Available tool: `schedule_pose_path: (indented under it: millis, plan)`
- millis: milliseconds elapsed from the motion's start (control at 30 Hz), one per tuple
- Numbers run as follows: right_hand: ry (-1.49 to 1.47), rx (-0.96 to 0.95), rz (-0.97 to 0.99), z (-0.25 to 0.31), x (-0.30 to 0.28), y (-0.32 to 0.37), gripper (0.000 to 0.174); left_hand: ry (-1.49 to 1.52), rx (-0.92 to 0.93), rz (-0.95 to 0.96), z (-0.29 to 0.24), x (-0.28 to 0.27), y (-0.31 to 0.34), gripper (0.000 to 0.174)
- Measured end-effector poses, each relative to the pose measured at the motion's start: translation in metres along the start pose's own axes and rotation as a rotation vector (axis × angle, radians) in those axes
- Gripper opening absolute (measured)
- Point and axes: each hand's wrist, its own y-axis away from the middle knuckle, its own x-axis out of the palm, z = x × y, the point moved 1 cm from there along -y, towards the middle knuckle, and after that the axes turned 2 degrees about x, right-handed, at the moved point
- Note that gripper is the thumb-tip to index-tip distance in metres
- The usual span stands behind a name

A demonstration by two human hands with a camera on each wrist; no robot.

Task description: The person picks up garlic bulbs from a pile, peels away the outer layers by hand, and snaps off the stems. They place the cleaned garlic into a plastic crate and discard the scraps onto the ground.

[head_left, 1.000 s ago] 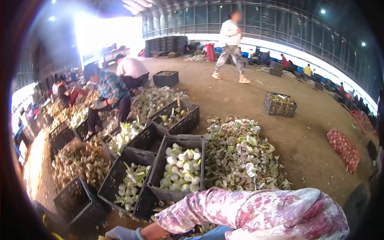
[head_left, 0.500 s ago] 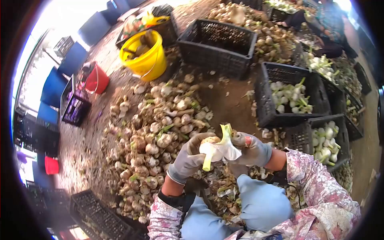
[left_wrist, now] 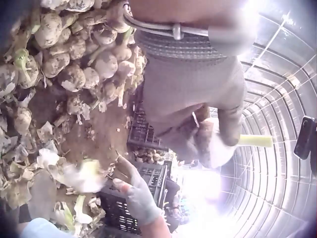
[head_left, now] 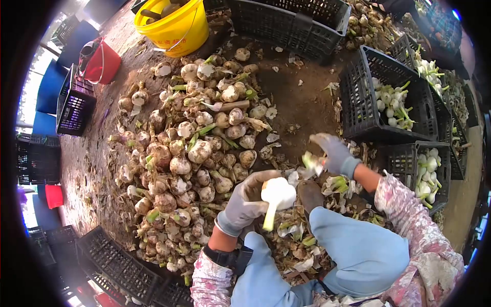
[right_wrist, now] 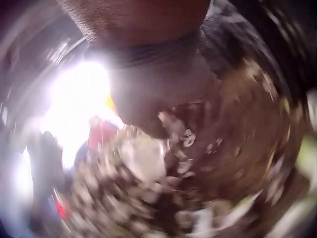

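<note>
In the gloved left hand is a white garlic bulb, its green stem pointing down toward the lap. The left wrist view shows the left hand's fingers curled round the bulb. The gloved right hand is to the right, fingers extended; a blurred piece of peel hangs in the air by its fingertips, apart from the bulb. Motion blurs the right hand in the right wrist view. Unpeeled, soil-marked garlic lies heaped left of the left hand.
Peel scraps cover the ground between the knees. Black crates with white bulbs stand at right, one upper and one lower. A black crate, yellow bucket and red bucket stand beyond the heap.
The view has swung from the crates down to the garlic heap. Since half a second ago, the right hand has left the bulb and moved right; the left hand still holds the bulb, which looks whiter.
</note>
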Motion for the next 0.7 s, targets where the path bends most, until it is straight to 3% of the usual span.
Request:
schedule_pose_path:
  millis: [67, 100, 133, 200, 233, 267, 300, 400, 467, 533, 667, 700]
  plan:
    - [0.216, -0.243, 0.169, 0.017, 0.009, 0.012, 0.062, -0.008, 0.080, -0.030, 0.006, -0.006, -0.007, 0.070]
    - [-0.625, 0.114, 0.355, 0.034, 0.022, 0.022, 0.063, -0.063, 0.130, -0.086, 0.008, -0.006, -0.009, 0.069]
    - [-1.058, 0.139, 0.504, 0.068, 0.023, 0.029, 0.063, -0.121, 0.176, -0.140, 0.009, -0.005, -0.009, 0.068]
    - [-1.103, 0.123, 0.646, 0.101, 0.033, 0.024, 0.083, -0.196, 0.210, -0.162, 0.010, -0.004, -0.011, 0.063]
    - [-1.107, 0.124, 0.647, 0.103, 0.038, 0.020, 0.083, -0.475, 0.261, -0.197, 0.011, -0.007, -0.013, 0.061]
    - [-0.951, 0.093, 0.532, 0.102, 0.041, 0.016, 0.072, -0.753, 0.305, -0.230, 0.010, -0.009, -0.012, 0.060]
    - [-0.792, 0.063, 0.417, 0.101, 0.043, 0.013, 0.062, -1.033, 0.477, -0.195, 0.005, -0.010, -0.012, 0.052]
    - [-0.555, -0.002, 0.284, 0.098, 0.052, 0.014, 0.059, -1.263, 0.575, -0.309, -0.001, -0.001, -0.006, 0.045]
    - [-0.441, -0.025, 0.216, 0.096, 0.056, 0.017, 0.057, -1.097, 0.546, -0.446, 0.008, -0.006, -0.003, 0.030]
    - [-0.398, -0.042, 0.179, 0.096, 0.058, 0.017, 0.055, -1.195, 0.759, -0.397, 0.010, -0.011, -0.004, 0.021]
    - [-0.450, -0.028, 0.185, 0.107, 0.059, 0.020, 0.054, -1.261, 0.789, -0.488, 0.011, -0.007, -0.003, 0.014]
    - [-0.451, -0.029, 0.187, 0.105, 0.060, 0.019, 0.054, -1.313, 0.724, -0.540, 0.011, -0.006, -0.002, 0.011]
